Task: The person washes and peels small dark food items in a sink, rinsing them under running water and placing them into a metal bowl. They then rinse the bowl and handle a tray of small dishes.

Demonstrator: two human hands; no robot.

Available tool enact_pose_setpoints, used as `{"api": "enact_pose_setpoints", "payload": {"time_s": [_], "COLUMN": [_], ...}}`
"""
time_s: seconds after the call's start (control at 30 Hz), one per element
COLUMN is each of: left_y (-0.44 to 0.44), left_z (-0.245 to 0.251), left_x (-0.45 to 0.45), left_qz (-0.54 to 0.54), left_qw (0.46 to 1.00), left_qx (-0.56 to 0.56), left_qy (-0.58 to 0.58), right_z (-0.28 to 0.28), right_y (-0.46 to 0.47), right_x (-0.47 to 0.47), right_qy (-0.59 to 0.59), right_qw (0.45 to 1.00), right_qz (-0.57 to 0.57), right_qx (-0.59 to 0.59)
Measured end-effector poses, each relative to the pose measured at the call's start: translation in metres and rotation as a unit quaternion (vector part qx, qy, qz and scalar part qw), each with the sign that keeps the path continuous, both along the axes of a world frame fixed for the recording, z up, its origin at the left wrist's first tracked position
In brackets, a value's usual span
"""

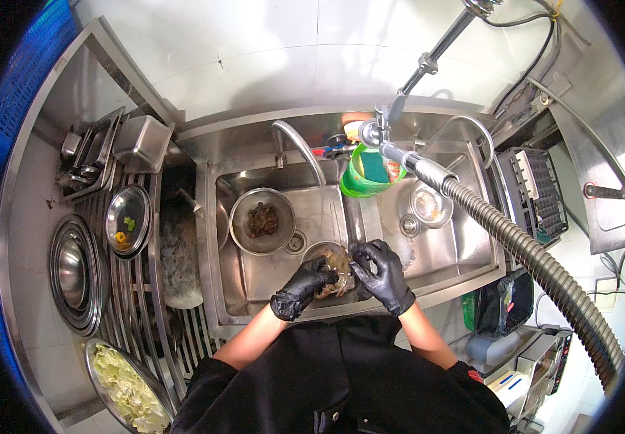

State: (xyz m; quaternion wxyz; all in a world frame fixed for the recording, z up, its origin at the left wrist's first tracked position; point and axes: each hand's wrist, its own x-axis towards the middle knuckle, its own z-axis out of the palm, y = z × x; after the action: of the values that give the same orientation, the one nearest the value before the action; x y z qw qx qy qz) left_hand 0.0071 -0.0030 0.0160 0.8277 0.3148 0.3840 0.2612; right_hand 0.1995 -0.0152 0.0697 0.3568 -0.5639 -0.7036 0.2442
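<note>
Both hands wear black gloves and meet low over the front of the left sink basin (pixel 252 282). My left hand (pixel 300 285) grips a piece of translucent, brownish raw seafood (pixel 338 260), which looks like shrimp. From the other side, the fingertips of my right hand (pixel 383 274) pinch at the same piece. Beneath them sits a metal bowl (pixel 312 248) with more such pieces, partly hidden by the hands. Farther left in the basin, a steel bowl (pixel 236 214) holds a clump of dark brown matter (pixel 262 219).
A green container (pixel 364 187) with a scouring sponge (pixel 373 167) stands on the divider. The right basin holds a small bowl (pixel 433 217). A faucet (pixel 301 149) and flexible metal hose (pixel 529 255) hang overhead. Left, a slatted rack (pixel 128 309) bears lidded pans; chopped cabbage (pixel 128 388) fills a bowl.
</note>
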Motion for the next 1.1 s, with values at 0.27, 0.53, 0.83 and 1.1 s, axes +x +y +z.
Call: {"api": "enact_pose_setpoints", "payload": {"time_s": [0.27,0.53,0.83,1.1], "left_y": [-0.003,-0.002,-0.003,0.003], "left_z": [-0.006,0.001,-0.026,0.0], "left_x": [0.003,0.006,0.009,0.009], "left_qz": [-0.041,-0.046,-0.035,-0.046], "left_qw": [0.999,0.997,0.998,0.992], "left_qx": [0.023,0.028,0.02,0.014], "left_qy": [0.005,0.054,0.046,0.12], "right_z": [-0.024,-0.006,-0.002,-0.006], "right_y": [0.006,-0.005,-0.011,-0.034], "right_x": [0.0,-0.009,-0.01,-0.023], "right_qy": [0.04,-0.059,-0.078,-0.216], "right_qw": [0.997,0.998,0.997,0.966], "right_qz": [0.017,-0.014,-0.018,0.065], "right_qx": [-0.056,0.01,0.019,0.125]}}
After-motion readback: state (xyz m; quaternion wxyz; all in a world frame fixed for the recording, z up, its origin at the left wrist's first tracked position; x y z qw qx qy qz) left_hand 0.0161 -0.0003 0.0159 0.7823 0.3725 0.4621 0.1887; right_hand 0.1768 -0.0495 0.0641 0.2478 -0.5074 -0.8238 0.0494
